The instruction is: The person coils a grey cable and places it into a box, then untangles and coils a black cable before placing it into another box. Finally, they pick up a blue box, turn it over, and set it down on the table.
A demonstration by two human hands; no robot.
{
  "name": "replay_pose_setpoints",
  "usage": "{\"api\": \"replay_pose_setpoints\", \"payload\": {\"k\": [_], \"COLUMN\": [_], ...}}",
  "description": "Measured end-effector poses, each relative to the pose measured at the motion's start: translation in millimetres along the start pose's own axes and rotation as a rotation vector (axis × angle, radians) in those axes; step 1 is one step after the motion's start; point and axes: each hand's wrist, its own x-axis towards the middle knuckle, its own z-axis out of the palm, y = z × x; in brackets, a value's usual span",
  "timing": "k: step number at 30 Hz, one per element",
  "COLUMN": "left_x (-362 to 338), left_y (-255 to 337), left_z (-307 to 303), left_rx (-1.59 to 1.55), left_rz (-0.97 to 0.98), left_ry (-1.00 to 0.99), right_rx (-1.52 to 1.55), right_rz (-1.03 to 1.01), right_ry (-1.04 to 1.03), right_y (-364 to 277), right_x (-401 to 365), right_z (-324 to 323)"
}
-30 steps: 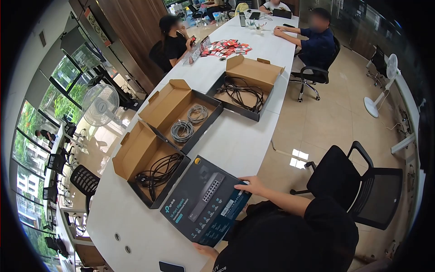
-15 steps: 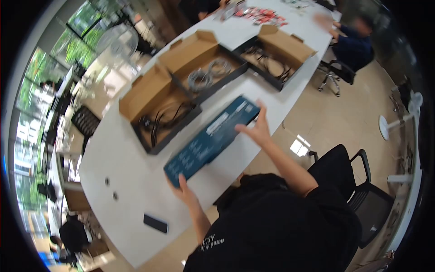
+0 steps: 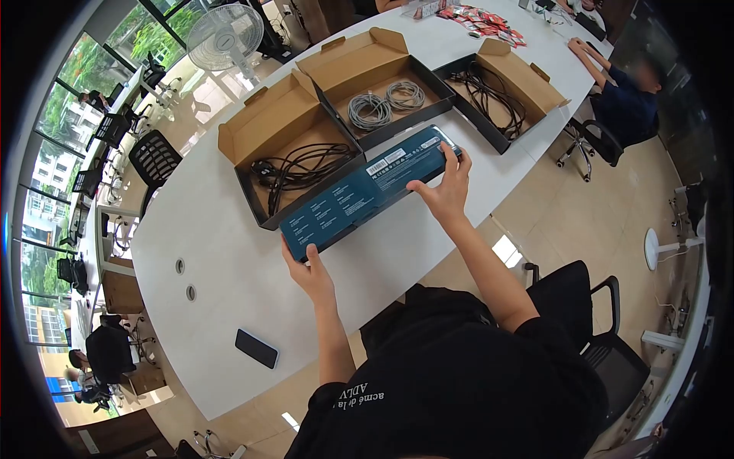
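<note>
A long dark teal box (image 3: pixel 367 189) with white print and a barcode label is held between my two hands. My left hand (image 3: pixel 312 277) grips its left end, thumb on the near side. At the right end, my right hand (image 3: pixel 447 190) has its thumb and fingers pressed round the box. Just beyond it are three opened cardboard boxes: the left box (image 3: pixel 264 115) with black cables (image 3: pixel 302 170), the middle box (image 3: pixel 359 61) with coiled grey cables (image 3: pixel 370 112), and the right box (image 3: pixel 527 76) with more black cables (image 3: pixel 489 98).
A phone (image 3: pixel 257 349) lies on the white table (image 3: pixel 229 306) near its left edge. Red-and-white packets (image 3: pixel 485 24) are at the far end. A person (image 3: pixel 627 96) sits at the right side. An office chair (image 3: pixel 596 321) stands to my right; a fan (image 3: pixel 225 38) is behind the table.
The teal box has moved slightly away from me and right, both hands still on it. My view has shifted, and the picture is sharper now.
</note>
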Motion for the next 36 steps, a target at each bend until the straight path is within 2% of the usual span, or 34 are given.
{"api": "replay_pose_setpoints", "payload": {"k": [6, 9, 12, 21, 25, 29, 32, 35, 36], "left_x": [13.3, 19.1, 27.3, 45.5, 46.6, 48.2, 35.9, 7.9, -2.4], "left_y": [-3.7, 0.8, -1.6, 1.2, 3.8, -2.8, -5.2, 4.1, -4.8], "left_z": [1.1, 3.3, 6.6, 15.3, 21.5, 18.7, 17.1, 7.7, -2.5], "left_rx": [0.023, -0.014, 0.013, 0.069, -0.020, -0.006, -0.184, -0.258, -0.248], "left_rz": [0.016, -0.052, -0.058, -0.124, -0.038, -0.068, -0.078, -0.181, -0.258], "left_ry": [0.001, -0.001, 0.020, 0.046, 0.046, 0.003, 0.002, -0.047, -0.119], "right_rx": [-0.023, -0.020, 0.076, 0.192, 0.222, 0.190, 0.145, 0.276, 0.322], "right_rz": [-0.059, -0.072, -0.168, -0.140, -0.044, 0.029, 0.010, -0.049, -0.069], "right_ry": [0.106, 0.128, 0.169, 0.133, 0.051, -0.047, -0.115, -0.197, -0.224], "right_y": [-0.5, -0.9, 1.8, -2.4, -9.4, -16.0, -4.8, 20.9, 29.3], "right_x": [5.3, 10.1, 16.7, 30.3, 32.7, 35.6, 30.3, 11.7, 4.1], "right_z": [18.2, 24.7, 32.3, 48.9, 46.8, 35.3, 23.7, -5.8, -15.2]}}
